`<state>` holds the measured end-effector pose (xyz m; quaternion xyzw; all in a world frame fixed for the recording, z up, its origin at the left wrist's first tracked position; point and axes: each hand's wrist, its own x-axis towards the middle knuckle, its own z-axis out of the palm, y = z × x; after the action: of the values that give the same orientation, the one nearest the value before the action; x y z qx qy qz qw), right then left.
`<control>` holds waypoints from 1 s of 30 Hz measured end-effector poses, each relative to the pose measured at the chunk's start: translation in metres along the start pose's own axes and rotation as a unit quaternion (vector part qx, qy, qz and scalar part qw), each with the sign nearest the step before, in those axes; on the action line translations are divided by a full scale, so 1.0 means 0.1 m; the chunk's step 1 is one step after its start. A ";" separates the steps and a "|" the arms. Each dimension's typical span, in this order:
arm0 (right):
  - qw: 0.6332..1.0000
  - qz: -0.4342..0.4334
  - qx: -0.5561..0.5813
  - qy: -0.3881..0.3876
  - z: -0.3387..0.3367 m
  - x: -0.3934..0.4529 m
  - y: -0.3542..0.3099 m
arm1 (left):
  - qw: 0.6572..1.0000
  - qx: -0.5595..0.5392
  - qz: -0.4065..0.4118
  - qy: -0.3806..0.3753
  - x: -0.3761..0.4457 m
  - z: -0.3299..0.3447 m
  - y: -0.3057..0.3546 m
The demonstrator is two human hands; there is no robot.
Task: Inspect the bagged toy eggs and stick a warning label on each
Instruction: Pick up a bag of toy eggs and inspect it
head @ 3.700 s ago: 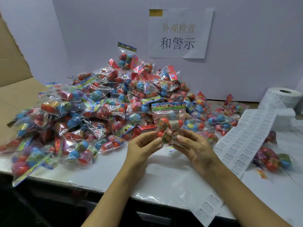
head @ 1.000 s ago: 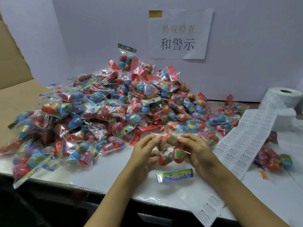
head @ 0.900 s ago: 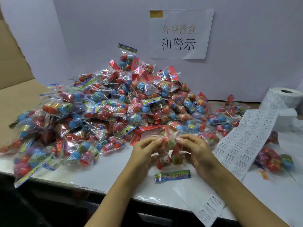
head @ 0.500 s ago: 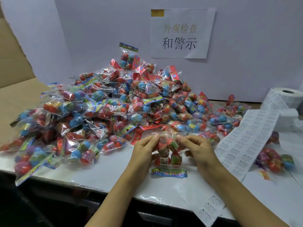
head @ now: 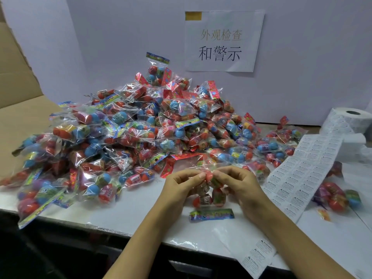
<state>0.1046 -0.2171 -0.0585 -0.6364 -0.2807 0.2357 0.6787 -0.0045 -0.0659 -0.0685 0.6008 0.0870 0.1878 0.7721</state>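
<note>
White tabletop under a purple wall carries my work. My left hand and right hand both pinch 1 bag of toy eggs by its bottom edge, header card hanging down near the table, so I can check every side. Beyond it rises the heap of bags; the warning-label strip lies just right, with bare table between me and the near edge.

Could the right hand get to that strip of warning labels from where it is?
Probably yes: the label strip lies flat just beside the right hand with nothing between them, but that hand and the left hand both grip the bag of eggs.
</note>
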 end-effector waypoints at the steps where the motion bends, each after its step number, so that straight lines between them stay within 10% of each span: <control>1: 1.000 0.006 0.001 -0.011 0.01 0.00 0.00 | 1.000 -0.007 -0.006 0.003 0.00 0.00 0.00; 30: 1.000 -0.016 0.012 0.014 -0.02 0.02 -0.03 | 0.998 0.002 0.003 0.061 0.01 -0.02 0.01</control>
<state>0.1074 -0.2173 -0.0553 -0.6270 -0.2783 0.2196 0.6937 -0.0050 -0.0632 -0.0678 0.5904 0.1329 0.2260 0.7633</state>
